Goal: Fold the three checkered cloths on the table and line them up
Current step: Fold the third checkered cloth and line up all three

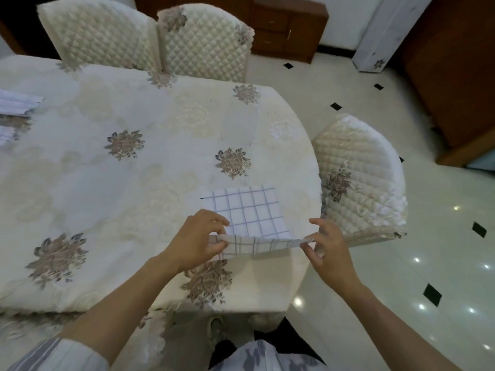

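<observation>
Both hands hold the near edge of a checked cloth (251,212) up off the table (107,183). My left hand (199,238) pinches the near left corner between the thumb and curled fingers. My right hand (325,246) pinches the near right corner between the thumb and fingertips, with the other fingers loosely bent. Between them the edge is stretched in an almost straight line, raised above the cream, flowered table top. The far part of the cloth lies flat on the table, close to its right end.

At the far left edge of the table lies a second cloth (18,101), folded. Nearer me is a third cloth (6,135), mostly cut off by the edge of the view, so I cannot tell how it is folded. Both are well apart from the one I hold.

A quilted chair (361,178) stands just beside the right end of the table. A second chair (99,33) and a third chair (206,38) stand side by side along its far side.
</observation>
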